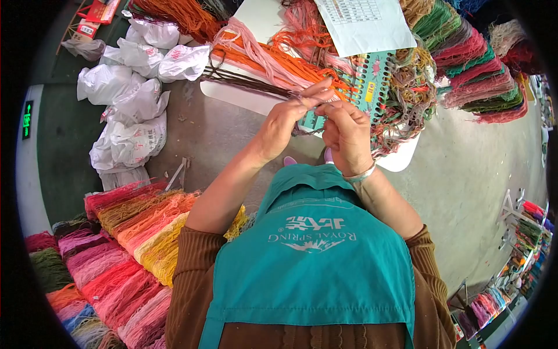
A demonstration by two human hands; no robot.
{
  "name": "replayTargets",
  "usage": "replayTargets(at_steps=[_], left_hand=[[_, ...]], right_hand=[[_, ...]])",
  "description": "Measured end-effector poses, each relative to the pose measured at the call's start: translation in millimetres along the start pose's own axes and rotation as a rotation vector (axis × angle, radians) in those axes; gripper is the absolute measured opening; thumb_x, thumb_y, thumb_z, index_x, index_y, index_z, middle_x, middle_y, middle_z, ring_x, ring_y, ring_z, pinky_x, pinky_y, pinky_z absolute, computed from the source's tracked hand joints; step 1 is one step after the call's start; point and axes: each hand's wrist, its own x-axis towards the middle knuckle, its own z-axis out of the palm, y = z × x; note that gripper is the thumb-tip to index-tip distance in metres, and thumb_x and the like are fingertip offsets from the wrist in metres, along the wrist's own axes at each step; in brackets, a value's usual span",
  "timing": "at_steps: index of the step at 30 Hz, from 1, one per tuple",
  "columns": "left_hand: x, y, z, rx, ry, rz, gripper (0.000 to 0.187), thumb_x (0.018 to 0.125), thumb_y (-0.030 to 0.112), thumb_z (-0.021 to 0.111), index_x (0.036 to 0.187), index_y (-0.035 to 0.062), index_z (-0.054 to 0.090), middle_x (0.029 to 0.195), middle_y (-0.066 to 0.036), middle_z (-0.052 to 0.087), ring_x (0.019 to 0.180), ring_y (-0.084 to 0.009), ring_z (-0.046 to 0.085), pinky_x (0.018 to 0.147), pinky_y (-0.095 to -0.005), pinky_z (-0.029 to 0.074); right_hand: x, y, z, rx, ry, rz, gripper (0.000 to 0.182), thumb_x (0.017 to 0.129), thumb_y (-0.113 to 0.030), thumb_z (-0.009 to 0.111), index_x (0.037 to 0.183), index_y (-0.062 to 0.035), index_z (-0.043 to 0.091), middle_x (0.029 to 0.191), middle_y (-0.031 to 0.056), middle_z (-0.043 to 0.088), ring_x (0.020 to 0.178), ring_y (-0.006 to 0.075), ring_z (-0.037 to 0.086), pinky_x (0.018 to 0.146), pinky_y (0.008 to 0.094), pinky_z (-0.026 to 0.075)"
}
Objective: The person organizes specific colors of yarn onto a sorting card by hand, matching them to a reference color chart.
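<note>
Both hands meet above the near edge of a white table [401, 157]. My left hand [286, 119] has its fingers closed around the end of a bundle of dark brown threads [247, 79]. Beside it, my right hand [347, 129] is pinched at the same spot; what lies between its fingertips is too small to make out. Just beyond the hands lies a green card with punched holes [372, 78]. Orange threads [285, 60] and pink threads [250, 46] stretch over the table to the card's left.
A printed sheet [366, 26] lies at the table's far side. Tangled mixed threads [407, 99] lie right of the card. White plastic bags [131, 99] are piled at the left. Coloured skeins [139, 232] hang at lower left, others [471, 70] at upper right.
</note>
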Motion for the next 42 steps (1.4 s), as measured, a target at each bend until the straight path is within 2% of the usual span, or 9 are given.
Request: replayTargets(at_steps=[17,23,24,26,27,31,37,41,42], left_hand=[[-4.2,4.7,-2.6,0.396,0.008,0.074,0.041,0.096,0.010,0.034,0.129,-0.0089,0.051,0.139,-0.021,0.047,0.133,-0.0291,0.042,0.112,-0.0373,0.030],[-12.0,5.5,-22.6,-1.064,0.094,-0.117,0.042,0.094,0.018,0.038,0.126,-0.0030,0.055,0.125,-0.024,0.058,0.125,-0.0323,0.050,0.111,-0.0438,0.032],[-18.6,14.0,-24.9,-1.125,0.406,-0.198,0.030,0.093,0.017,0.041,0.108,0.0000,0.061,0.091,-0.015,0.068,0.094,-0.0269,0.065,0.094,-0.0387,0.048],[-27.1,18.2,-56.8,-1.385,0.293,-0.148,0.013,0.089,0.011,0.046,0.080,0.0063,0.055,0.059,0.003,0.045,0.057,-0.0090,0.051,0.059,-0.0211,0.049],[-32.3,22.8,-79.6,-1.348,0.324,-0.167,0.019,0.088,0.009,0.048,0.070,0.0107,0.043,0.054,0.007,0.027,0.045,-0.0043,0.029,0.040,-0.0184,0.031],[-93.7,28.4,-191.8,-1.096,0.587,-0.138,0.024,0.092,0.011,0.043,0.068,0.0078,0.047,0.048,0.004,0.025,0.039,-0.0072,0.021,0.035,-0.0230,0.020],[-236.1,37.6,-346.2,-0.611,1.446,-0.215,0.025,0.090,0.018,0.040,0.065,0.0135,0.042,0.047,0.004,0.025,0.037,-0.0086,0.019,0.035,-0.0255,0.015],[-332.7,46.2,-432.1,-0.093,1.681,-0.309,0.024,0.090,0.023,0.040,0.085,0.0110,0.060,0.056,-0.002,0.038,0.045,-0.0147,0.036,0.040,-0.0321,0.031],[-334.7,58.2,-424.3,0.135,1.711,-0.328,0.030,0.090,0.026,0.039,0.090,0.0095,0.063,0.060,-0.006,0.049,0.050,-0.0199,0.048,0.044,-0.0378,0.040]], right_hand=[[8.8,6.7,-8.8,0.136,0.017,0.006,0.008,0.088,-0.011,0.060,0.088,-0.0060,0.066,0.070,-0.0029,0.058,0.045,0.0042,0.034,0.040,0.0209,0.023],[14.3,-18.6,-29.1,0.644,-0.394,0.413,0.012,0.091,-0.020,0.059,0.093,-0.0088,0.056,0.070,-0.0064,0.043,0.051,0.0048,0.030,0.042,0.0188,0.023],[10.3,-29.4,-31.8,0.571,-0.393,0.391,0.014,0.093,-0.021,0.059,0.090,-0.0083,0.054,0.067,-0.0074,0.034,0.052,0.0037,0.029,0.041,0.0188,0.021],[15.6,-52.3,-54.1,0.179,-0.425,0.237,0.014,0.093,-0.021,0.061,0.093,-0.0070,0.058,0.061,-0.0092,0.033,0.048,0.0019,0.025,0.041,0.0188,0.017],[14.9,-69.2,-61.1,-0.178,-0.232,0.138,0.016,0.093,-0.023,0.061,0.093,-0.0071,0.063,0.059,-0.0096,0.035,0.047,0.0018,0.025,0.041,0.0196,0.019],[26.7,-140.1,-128.2,-1.214,0.222,-0.357,0.021,0.094,-0.024,0.059,0.106,-0.0084,0.066,0.086,-0.0027,0.066,0.063,0.0027,0.049,0.053,0.0183,0.036],[-1.9,-257.1,-234.2,0.122,0.374,-0.425,0.023,0.095,-0.012,0.041,0.089,-0.0022,0.061,0.102,0.0155,0.065,0.105,0.0249,0.057,0.105,0.0419,0.034],[-44.0,-377.3,-483.4,0.133,-0.432,-0.182,0.020,0.093,-0.010,0.042,0.079,-0.0052,0.055,0.075,0.0061,0.056,0.066,0.0155,0.050,0.062,0.0279,0.043],[-71.4,-423.3,-559.4,-0.020,-0.187,-0.271,0.020,0.093,-0.012,0.043,0.076,-0.0079,0.053,0.071,0.0036,0.052,0.063,0.0133,0.046,0.058,0.0250,0.039]])
